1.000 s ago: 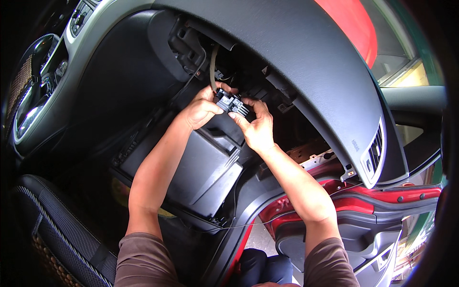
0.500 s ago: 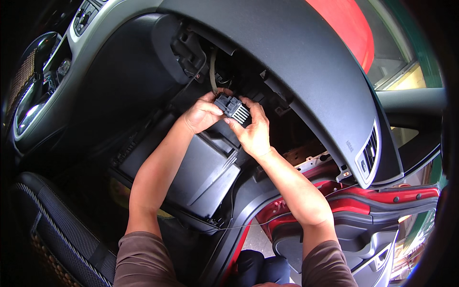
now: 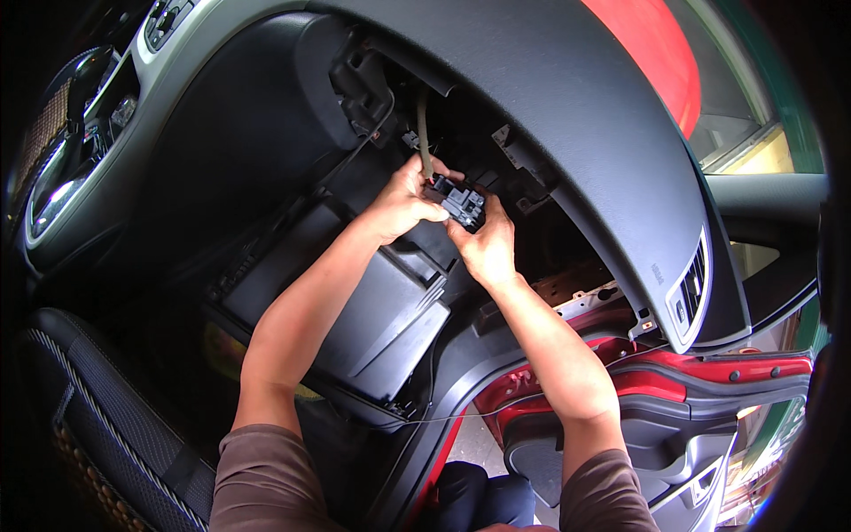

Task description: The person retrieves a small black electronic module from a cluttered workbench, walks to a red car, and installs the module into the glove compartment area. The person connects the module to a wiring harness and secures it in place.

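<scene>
Just below the opened dashboard, both hands hold a small black blower resistor module [image 3: 464,204]. My right hand [image 3: 490,248] grips its right side, with the thumb on the near edge and the fingers round the far side. At its left end, my left hand [image 3: 404,202] is closed round the wire plug, thumb in front. A sheathed wire harness [image 3: 423,129] runs down from the dashboard cavity to that plug. The fingers partly hide the plug, so I cannot tell how deeply it sits in the module.
The lowered black glove box [image 3: 368,324] lies under my forearms. Above is the dashboard [image 3: 550,115], with a side vent [image 3: 691,288] and bare metal brackets [image 3: 589,300] along its edge. A seat [image 3: 115,417] stands at left; the red-trimmed door [image 3: 647,381] is open at right.
Both hands have shifted right with the module and harness. The module has turned, so its pale metal fins no longer show and its socketed face points up.
</scene>
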Motion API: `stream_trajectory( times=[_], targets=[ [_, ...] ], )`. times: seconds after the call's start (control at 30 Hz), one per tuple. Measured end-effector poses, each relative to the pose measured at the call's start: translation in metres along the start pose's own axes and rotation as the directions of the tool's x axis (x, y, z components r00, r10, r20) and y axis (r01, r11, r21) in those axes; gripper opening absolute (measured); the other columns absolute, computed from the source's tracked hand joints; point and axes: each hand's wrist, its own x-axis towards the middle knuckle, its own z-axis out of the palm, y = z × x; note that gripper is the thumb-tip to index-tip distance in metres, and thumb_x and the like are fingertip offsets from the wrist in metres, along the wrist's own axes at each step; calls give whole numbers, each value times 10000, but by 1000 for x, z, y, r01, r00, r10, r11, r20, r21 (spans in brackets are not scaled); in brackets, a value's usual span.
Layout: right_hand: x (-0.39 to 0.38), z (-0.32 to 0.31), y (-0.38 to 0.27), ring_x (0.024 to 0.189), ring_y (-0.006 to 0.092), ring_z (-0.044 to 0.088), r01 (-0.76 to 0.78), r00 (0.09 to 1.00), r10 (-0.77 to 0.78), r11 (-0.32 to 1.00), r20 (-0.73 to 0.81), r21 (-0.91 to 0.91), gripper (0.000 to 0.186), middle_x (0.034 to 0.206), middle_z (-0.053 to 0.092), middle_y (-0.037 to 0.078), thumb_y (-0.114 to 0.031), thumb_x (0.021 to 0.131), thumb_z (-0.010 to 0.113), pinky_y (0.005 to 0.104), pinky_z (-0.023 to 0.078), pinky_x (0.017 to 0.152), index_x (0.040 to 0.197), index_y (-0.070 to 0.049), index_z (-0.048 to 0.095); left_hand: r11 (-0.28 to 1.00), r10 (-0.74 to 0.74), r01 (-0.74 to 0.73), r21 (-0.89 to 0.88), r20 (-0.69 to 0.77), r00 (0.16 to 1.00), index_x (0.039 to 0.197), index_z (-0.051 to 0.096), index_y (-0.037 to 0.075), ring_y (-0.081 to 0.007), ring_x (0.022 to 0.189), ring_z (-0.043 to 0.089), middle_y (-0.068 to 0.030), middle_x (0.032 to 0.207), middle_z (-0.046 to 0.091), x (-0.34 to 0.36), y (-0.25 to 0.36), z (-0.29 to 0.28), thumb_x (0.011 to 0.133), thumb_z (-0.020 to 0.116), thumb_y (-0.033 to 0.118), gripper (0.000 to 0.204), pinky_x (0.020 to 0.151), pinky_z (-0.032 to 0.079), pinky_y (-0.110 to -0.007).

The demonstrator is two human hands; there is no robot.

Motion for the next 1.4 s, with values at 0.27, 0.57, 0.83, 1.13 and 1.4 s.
stream_trajectory(
  times=[0.27, 0.57, 0.83, 1.13, 1.4],
  targets=[
    [5, -5, 13, 1138, 394, 772, -30, 997, 35, 997, 68, -71, 688, 1211, 763, 258, -228, 806, 922, 444, 618, 989, 1388, 23, 653, 998, 43, -44, 49, 23, 999, 1308, 539, 113, -232, 1241, 691, -192, 1491, 634, 2, -8, 0, 800, 725, -227, 639, 1043, 619, -395],
    [5, -9, 23, 1002, 459, 746, 266, 961, -277, 901, 19, -343, 700, 1065, 745, 248, -288, 793, 961, 521, 626, 882, 1332, 23, 642, 992, -18, 14, 125, 28, 999, 1320, 530, 95, -198, 1121, 713, -82, 1216, 654, 1, -4, -14, 791, 773, -229, 667, 944, 644, -352],
    [15, -23, -3, 1104, 496, 744, 165, 969, -94, 934, 228, -318, 895, 1206, 745, 305, -352, 806, 946, 549, 621, 930, 1532, -48, 519, 988, 3, -6, 151, 18, 1000, 1285, 549, 80, -198, 1057, 725, -58, 1111, 632, 4, -7, -9, 789, 781, -244, 637, 912, 657, -359],
    [15, -15, 5, 1019, 407, 741, 391, 912, -403, 788, 82, -476, 705, 1130, 754, 192, -208, 801, 916, 511, 617, 912, 1424, -49, 625, 992, -64, 51, 111, 111, 992, 1361, 557, 90, -150, 1083, 688, -39, 1218, 654, -1, 19, -13, 808, 801, -163, 655, 985, 584, -320],
    [15, -18, 5, 1063, 436, 723, 404, 905, -418, 779, 83, -478, 753, 1154, 734, 230, -240, 783, 951, 512, 599, 960, 1410, -4, 609, 990, 32, -33, 140, 13, 999, 1256, 697, 51, -127, 1015, 695, -21, 1078, 724, 1, 22, -13, 1006, 731, -11, 260, 974, 571, -313]
  ],
)
